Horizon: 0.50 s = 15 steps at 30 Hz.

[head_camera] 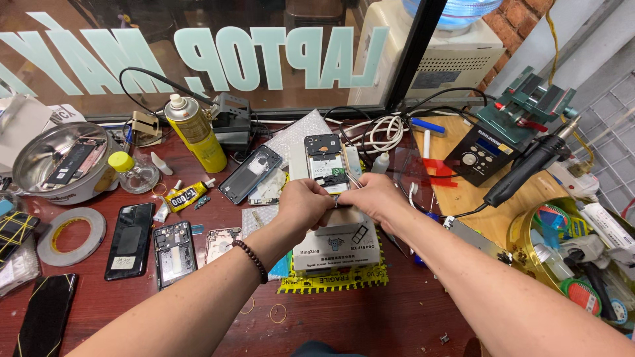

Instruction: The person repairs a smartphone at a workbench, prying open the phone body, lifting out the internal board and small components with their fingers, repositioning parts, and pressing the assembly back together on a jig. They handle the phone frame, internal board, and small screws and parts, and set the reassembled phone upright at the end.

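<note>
The opened phone (326,165) lies back-up on a grey box (337,241) at the middle of the bench, its far end toward the window, its near end under the two hands. The box lifts it off the clutter and gives a flat, steady bed, which looks to be why it sits there.

The left hand (303,206) is curled over the phone's near left corner, fingers pinched down, seemingly pinning it. The right hand (376,198) is closed too, thumb and forefinger nipped together around thin tweezers (352,173) that slant up over the phone's right edge. What the tips hold, if anything, I cannot make out; the knuckles hide it. Both forearms rest low, wrists close together, likely for a steady grip on small parts.

Under the box lies a mat with a yellow striped edge (331,283). Just left of the phone rests a dark back cover (250,173), with a yellow spray can (196,132) behind it and a small glue tube (184,196) lying nearby. Further left sit a bare frame (174,252), a black phone (130,239), a tape roll (71,235) and a steel bowl (63,162) holding another phone. Off to the right, on a wooden board, stand a soldering station (477,155) and its hot-air wand (529,168), well apart from the hands.
</note>
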Each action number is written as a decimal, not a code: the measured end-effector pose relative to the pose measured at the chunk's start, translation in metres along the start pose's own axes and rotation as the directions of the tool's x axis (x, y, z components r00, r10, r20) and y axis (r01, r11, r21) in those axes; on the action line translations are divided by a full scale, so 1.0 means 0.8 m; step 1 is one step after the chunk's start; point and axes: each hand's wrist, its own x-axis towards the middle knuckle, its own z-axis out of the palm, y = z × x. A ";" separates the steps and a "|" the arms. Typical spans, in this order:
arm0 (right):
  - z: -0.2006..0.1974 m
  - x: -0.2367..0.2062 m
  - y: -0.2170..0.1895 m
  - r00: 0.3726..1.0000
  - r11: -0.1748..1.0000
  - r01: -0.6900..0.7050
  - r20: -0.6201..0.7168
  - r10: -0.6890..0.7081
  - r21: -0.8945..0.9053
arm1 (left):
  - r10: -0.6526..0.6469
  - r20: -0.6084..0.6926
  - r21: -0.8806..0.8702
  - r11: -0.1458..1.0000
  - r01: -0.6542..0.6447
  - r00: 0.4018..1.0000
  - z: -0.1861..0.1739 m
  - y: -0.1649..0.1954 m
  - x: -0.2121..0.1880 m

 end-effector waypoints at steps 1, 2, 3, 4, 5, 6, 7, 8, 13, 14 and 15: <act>0.000 0.000 -0.002 1.000 1.000 -0.015 -0.004 0.015 -0.013 | 0.007 0.007 -0.020 1.000 -0.007 1.000 -0.001 -0.001 -0.001; 0.001 0.000 -0.002 0.999 0.999 -0.032 -0.008 0.031 -0.026 | 0.013 -0.012 -0.043 0.999 -0.013 1.000 -0.004 -0.003 -0.002; 0.001 0.000 -0.003 0.999 0.998 -0.050 -0.013 0.049 -0.040 | 0.019 -0.029 -0.067 0.998 -0.020 0.999 -0.007 -0.006 -0.004; -0.001 -0.001 -0.003 0.999 0.999 -0.047 0.009 0.047 -0.014 | 0.025 -0.047 -0.092 0.995 -0.029 0.999 -0.009 -0.008 -0.006; -0.002 -0.002 -0.002 0.998 0.999 -0.044 0.034 0.044 0.014 | 0.024 -0.048 -0.078 0.997 -0.028 0.999 -0.011 -0.010 -0.007; -0.004 -0.003 -0.001 0.997 0.998 -0.043 0.059 0.040 0.042 | 0.023 -0.050 -0.063 0.998 -0.026 0.999 -0.014 -0.012 -0.008; -0.007 -0.004 0.000 0.995 0.996 -0.058 0.082 0.052 0.074 | 0.024 -0.047 -0.051 0.998 -0.026 0.999 -0.015 -0.013 -0.008; -0.009 -0.006 0.001 0.992 0.992 -0.074 0.111 0.062 0.106 | 0.022 -0.042 -0.037 0.999 -0.023 0.999 -0.015 -0.014 -0.008; -0.006 -0.007 0.000 0.996 0.995 -0.064 0.068 0.059 0.074 | 0.017 -0.045 0.058 0.998 -0.014 0.999 -0.012 -0.014 -0.008; -0.005 -0.005 -0.001 0.995 0.995 -0.077 0.068 0.072 0.069 | 0.034 -0.045 0.059 0.998 -0.031 0.998 -0.013 -0.014 -0.008; -0.005 -0.003 -0.001 0.994 0.994 -0.090 0.064 0.086 0.065 | 0.053 -0.041 0.060 0.997 -0.051 0.998 -0.013 -0.014 -0.007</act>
